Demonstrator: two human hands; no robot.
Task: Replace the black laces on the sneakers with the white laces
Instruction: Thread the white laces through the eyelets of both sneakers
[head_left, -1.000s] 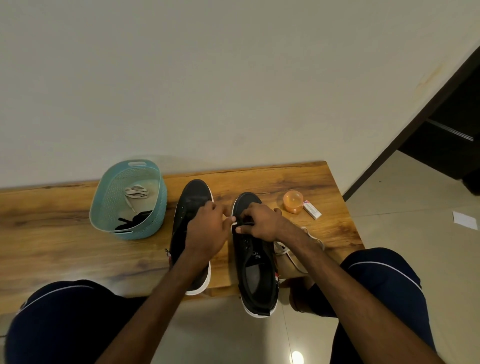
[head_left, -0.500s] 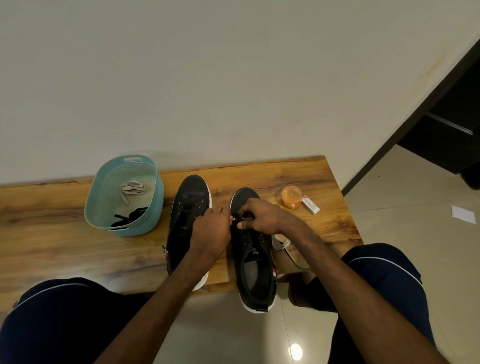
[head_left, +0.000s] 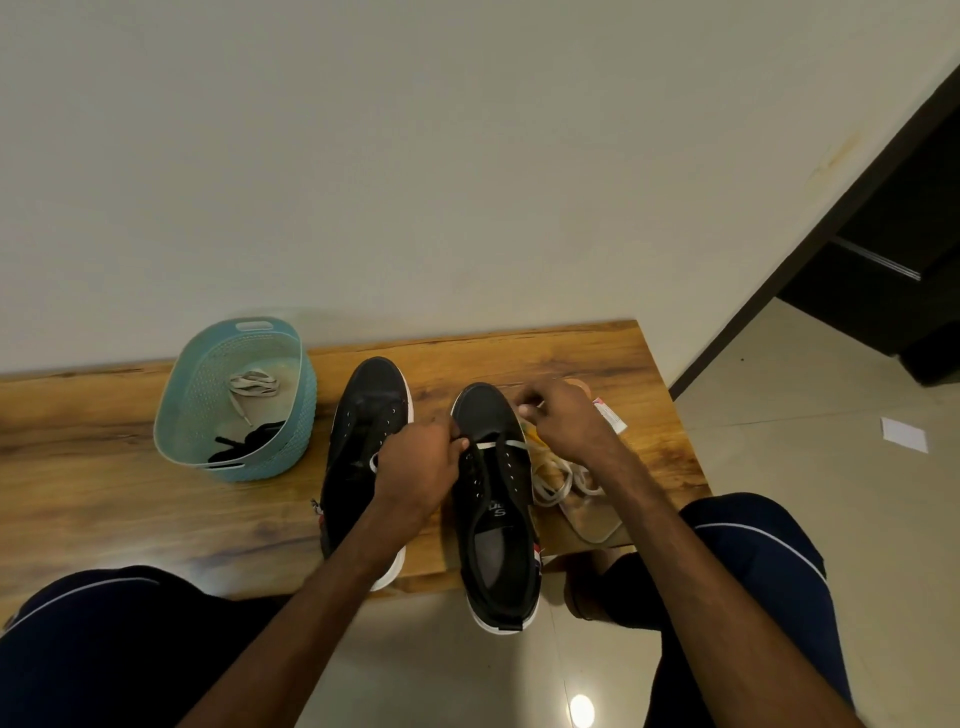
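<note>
**Lopsided lace incoming?**

The teal basket (head_left: 304, 400) on the wooden bench (head_left: 104, 467) holds the black lace (head_left: 244, 442) and a spare white lace (head_left: 254, 383). The right sneaker (head_left: 498, 551) hangs heel-first over the near edge, so a hard tug might drag it off. Left hand (head_left: 418, 467) and right hand (head_left: 566, 421) each have fingers pinched together on the white lace (head_left: 501, 445) crossing the front eyelets. Uneven pulling would leave one end short.

Looks like a home, prob. a hallway or entry: low wooden bench (head_left: 78, 441) against a plain cream wall (head_left: 415, 156), glossy tiled floor (head_left: 831, 441), dark door frame (head_left: 893, 166) on the rt., sneakers (head_left: 371, 400) & a teal basket (head_left: 300, 415) on the bench.
</note>
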